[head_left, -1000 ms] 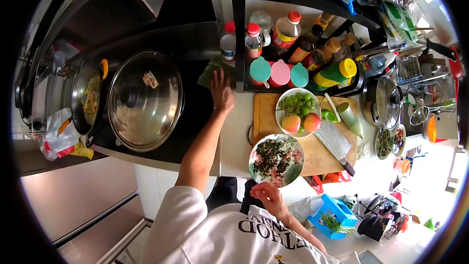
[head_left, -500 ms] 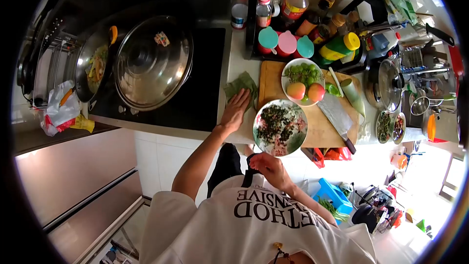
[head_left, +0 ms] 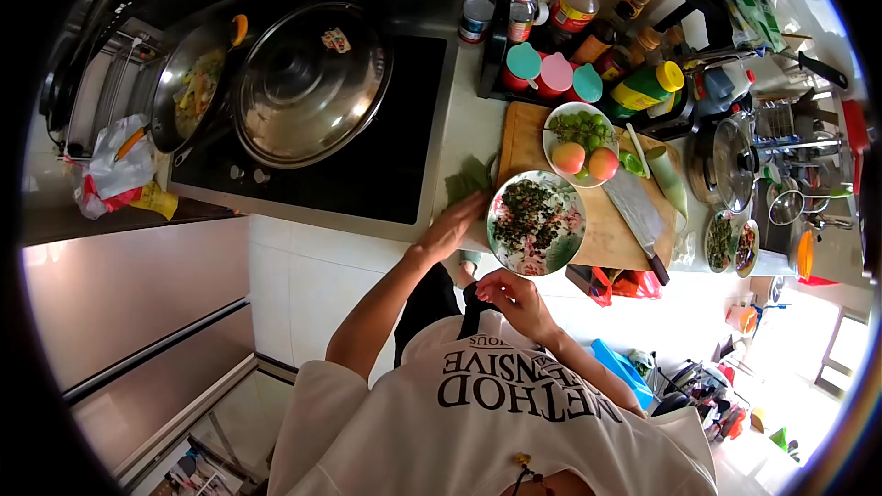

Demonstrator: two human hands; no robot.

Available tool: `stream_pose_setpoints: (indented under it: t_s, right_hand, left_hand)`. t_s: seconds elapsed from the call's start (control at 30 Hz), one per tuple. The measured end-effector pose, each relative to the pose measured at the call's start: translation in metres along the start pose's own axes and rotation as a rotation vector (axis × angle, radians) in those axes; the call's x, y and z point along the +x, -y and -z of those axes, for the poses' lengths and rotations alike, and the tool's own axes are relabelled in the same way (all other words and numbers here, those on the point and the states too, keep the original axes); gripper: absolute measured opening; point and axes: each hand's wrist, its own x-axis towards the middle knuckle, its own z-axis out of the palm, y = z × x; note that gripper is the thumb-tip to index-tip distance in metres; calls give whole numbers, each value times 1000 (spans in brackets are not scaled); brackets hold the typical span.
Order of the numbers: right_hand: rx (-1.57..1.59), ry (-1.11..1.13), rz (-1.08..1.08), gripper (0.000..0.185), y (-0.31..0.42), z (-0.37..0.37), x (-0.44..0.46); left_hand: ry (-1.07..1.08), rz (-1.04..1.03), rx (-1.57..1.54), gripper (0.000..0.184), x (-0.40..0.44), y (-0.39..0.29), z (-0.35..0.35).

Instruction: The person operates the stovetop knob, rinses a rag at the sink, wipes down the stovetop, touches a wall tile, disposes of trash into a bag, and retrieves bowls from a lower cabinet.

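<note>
My left hand (head_left: 452,228) rests low on the counter strip between the stove and the chopping board, fingers stretched toward the rim of a patterned bowl (head_left: 571,250). Whether the fingertips touch the bowl is hard to tell. Dark chopped bits and pinkish mince (head_left: 525,211) fill that bowl. A green cloth (head_left: 467,179) lies just beyond the fingers, partly tucked beside the bowl. In front of my waist, below the bowl, hovers my right hand (head_left: 519,303), fingers loosely curled with nothing visible in them. A black strap or garment edge (head_left: 471,308) is close by.
A lidded pan (head_left: 308,119) and a wok (head_left: 188,92) stand on the black stove. The wooden board (head_left: 606,230) carries a fruit bowl (head_left: 560,118) and a cleaver (head_left: 634,207). Bottles (head_left: 574,9) and lidded jars (head_left: 554,73) line the back. Two small dishes (head_left: 719,241) sit farther right.
My left hand has slid off the cloth toward me and the bowl's edge. The right hand stays by my waist, fingers still curled. The whole view has shifted slightly.
</note>
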Motion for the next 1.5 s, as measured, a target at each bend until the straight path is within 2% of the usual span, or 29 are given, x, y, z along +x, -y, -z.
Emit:
stream_pose_setpoints:
  t_s: [0.1, 0.2, 0.3, 0.37, 0.43, 0.53, 0.63, 0.67, 0.77, 0.87, 0.9, 0.97, 1.07, 1.2, 1.3, 1.33, 1.5]
  right_hand:
    - [-12, 23, 34, 13, 6, -3, 1]
    - [-9, 19, 58, 13, 4, -2, 1]
    - [-25, 17, 70, 14, 6, 0, 0]
    - [-40, 19, 73, 14, 7, 3, -1]
    - [-51, 28, 65, 14, 4, 6, -3]
    - [-36, 15, 71, 14, 2, 7, -3]
    - [-11, -14, 82, 14, -1, 6, -2]
    - [-4, -15, 81, 14, -2, 6, -1]
    - [4, -2, 66, 13, -3, 5, -1]
    - [-14, 28, 48, 13, 1, 5, 1]
    - [-15, 31, 46, 13, -1, 6, 3]
    - [-29, 30, 37, 14, -2, 5, 5]
    - [-60, 23, 27, 13, 2, -2, 9]
    - [-71, -16, 27, 13, 9, -16, 17]
    - [-103, -22, 17, 13, 5, -31, 29]
    - [-105, -28, 35, 14, 0, -38, 34]
    - [-149, -57, 24, 12, 8, -94, 68]
  left_hand:
    - [21, 9, -207, 50, -26, -11, 9]
    - [105, -46, -16, 50, -40, -16, 3]
    - [-78, 47, 55, 49, -30, -2, 3]
    - [30, 182, 484, 51, -3, 22, 7]
    - [-30, 245, 481, 51, 28, 45, 22]
    - [-213, 249, 3, 63, 52, 59, 26]
    - [-204, 288, -412, 69, 43, 20, 23]
    - [-217, 218, -440, 79, 33, 19, -5]
    - [-192, 266, -636, 67, 17, -17, 4]
    - [-56, 115, -218, 53, -20, -28, -11]
    - [-34, 87, -381, 44, -33, -25, -17]
    - [-58, -13, -97, 41, -49, -33, -2]
    - [-10, -41, -44, 38, -67, -17, 19]
    - [-28, -18, 48, 40, -94, 30, 32]
    - [-70, 132, 276, 40, -100, 68, 55]
    - [-68, 116, 379, 42, -101, 86, 61]
    - [-240, 302, 264, 39, -133, 166, 91]
